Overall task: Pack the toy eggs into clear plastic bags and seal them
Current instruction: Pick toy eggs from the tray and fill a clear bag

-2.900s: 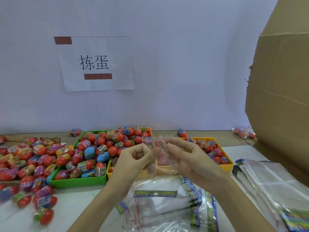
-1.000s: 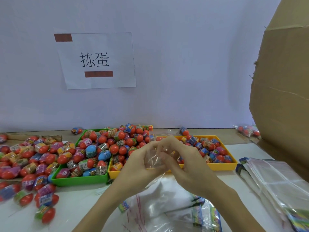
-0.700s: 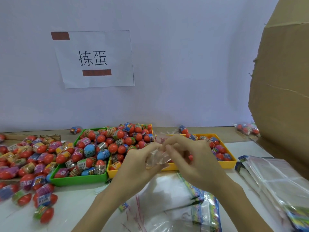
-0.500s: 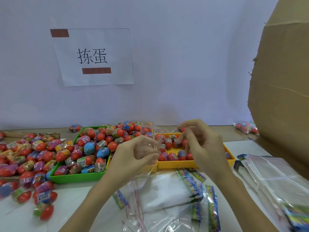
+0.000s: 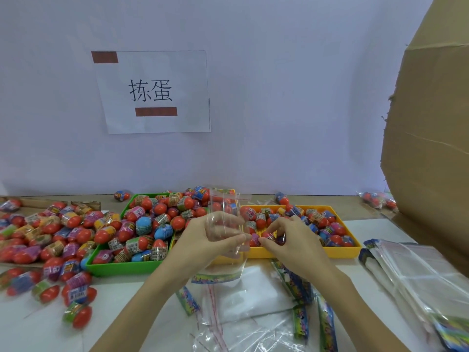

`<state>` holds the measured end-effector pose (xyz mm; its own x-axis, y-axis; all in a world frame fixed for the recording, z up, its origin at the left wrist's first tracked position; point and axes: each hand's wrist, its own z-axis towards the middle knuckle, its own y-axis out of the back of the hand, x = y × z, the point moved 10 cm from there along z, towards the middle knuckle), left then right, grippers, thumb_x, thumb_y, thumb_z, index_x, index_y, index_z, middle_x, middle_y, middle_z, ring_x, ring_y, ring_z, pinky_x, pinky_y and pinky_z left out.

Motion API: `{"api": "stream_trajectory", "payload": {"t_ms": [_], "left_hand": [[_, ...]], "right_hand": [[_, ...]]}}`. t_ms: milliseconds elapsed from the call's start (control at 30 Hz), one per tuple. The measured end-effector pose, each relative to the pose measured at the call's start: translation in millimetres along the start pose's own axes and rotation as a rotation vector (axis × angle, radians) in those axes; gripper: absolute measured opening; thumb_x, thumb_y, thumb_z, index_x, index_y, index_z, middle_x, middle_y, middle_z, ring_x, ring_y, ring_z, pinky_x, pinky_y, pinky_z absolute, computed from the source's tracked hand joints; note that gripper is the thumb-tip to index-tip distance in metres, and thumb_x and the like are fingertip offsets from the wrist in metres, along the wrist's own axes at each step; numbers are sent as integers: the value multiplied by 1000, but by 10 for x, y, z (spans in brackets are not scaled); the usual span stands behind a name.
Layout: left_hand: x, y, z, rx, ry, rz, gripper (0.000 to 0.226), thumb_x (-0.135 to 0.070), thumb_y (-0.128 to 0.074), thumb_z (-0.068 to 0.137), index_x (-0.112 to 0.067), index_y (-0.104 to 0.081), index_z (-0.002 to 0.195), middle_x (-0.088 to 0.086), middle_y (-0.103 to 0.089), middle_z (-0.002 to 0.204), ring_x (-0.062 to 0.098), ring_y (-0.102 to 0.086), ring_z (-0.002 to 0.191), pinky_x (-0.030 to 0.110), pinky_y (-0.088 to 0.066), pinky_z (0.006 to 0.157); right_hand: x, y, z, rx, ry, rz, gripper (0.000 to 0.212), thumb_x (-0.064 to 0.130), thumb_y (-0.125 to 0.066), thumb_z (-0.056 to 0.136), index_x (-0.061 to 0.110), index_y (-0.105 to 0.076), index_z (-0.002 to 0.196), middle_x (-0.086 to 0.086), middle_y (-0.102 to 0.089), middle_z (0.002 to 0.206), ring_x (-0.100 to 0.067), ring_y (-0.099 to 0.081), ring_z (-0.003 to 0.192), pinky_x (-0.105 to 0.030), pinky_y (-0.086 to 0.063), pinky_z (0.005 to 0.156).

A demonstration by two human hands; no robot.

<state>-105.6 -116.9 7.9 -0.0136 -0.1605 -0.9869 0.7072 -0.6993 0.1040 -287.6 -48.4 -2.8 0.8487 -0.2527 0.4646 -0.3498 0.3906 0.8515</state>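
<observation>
My left hand (image 5: 203, 243) grips a clear plastic bag (image 5: 224, 219) and holds it upright in front of the trays, with its open mouth at the top. My right hand (image 5: 291, 243) reaches into the yellow tray (image 5: 304, 253), and its thumb and fingers curl around a red and purple toy egg (image 5: 255, 240) there. More toy eggs (image 5: 327, 224) lie in that tray. The green tray (image 5: 121, 269) to the left is heaped with toy eggs (image 5: 152, 219).
Several loose eggs (image 5: 50, 237) cover the table at the left. Empty clear bags (image 5: 248, 301) lie below my hands. Another stack of bags (image 5: 418, 275) sits at the right. A tall cardboard box (image 5: 431, 148) stands at the right, and a paper sign (image 5: 152, 92) hangs on the wall.
Both hands were working the bag open. My right hand let go of it, moved right over the yellow tray and dropped onto the eggs, while the left kept the bag.
</observation>
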Motion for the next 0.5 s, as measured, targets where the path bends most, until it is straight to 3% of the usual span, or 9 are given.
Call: {"api": "stream_trajectory", "payload": {"t_ms": [100, 167, 267, 333, 500], "left_hand": [[26, -40, 3, 24, 14, -10, 32, -21, -85, 90, -18, -72, 119, 9, -82, 106, 27, -80, 99, 30, -65, 77], [26, -64, -4, 38, 16, -13, 27, -23, -86, 89, -24, -75, 114, 10, -82, 106, 28, -80, 99, 31, -65, 79], [1, -88, -17, 47, 7, 3, 22, -27, -86, 87, -32, -78, 107, 10, -82, 105, 27, -81, 97, 29, -64, 79], [6, -126, -22, 59, 9, -4, 25, -23, -86, 88, -25, -77, 111, 11, -82, 102, 28, -81, 95, 30, -65, 79], [-14, -297, -31, 92, -38, 123, 33, -19, -82, 92, -14, -68, 121, 6, -83, 99, 26, -81, 92, 34, -66, 79]], "right_hand": [[57, 66, -29, -80, 55, 115, 21, 44, -74, 93, 31, -62, 106, 12, -59, 102, -4, -60, 89, -25, -55, 75], [99, 192, -53, -168, 95, 247, 19, 36, -77, 93, 28, -65, 104, 13, -64, 98, -4, -62, 87, -19, -54, 73], [105, 494, -112, -319, 91, 621, 14, 29, -81, 92, 26, -72, 102, 11, -73, 91, -5, -69, 85, -18, -55, 72], [133, 663, -176, -389, 106, 877, 16, 25, -80, 92, 23, -72, 105, 10, -77, 96, -6, -74, 92, -18, -58, 77], [467, 769, -330, -334, 242, 1108, 21, 30, -80, 89, 22, -71, 107, -3, -80, 97, -20, -78, 92, -23, -60, 76]]}}
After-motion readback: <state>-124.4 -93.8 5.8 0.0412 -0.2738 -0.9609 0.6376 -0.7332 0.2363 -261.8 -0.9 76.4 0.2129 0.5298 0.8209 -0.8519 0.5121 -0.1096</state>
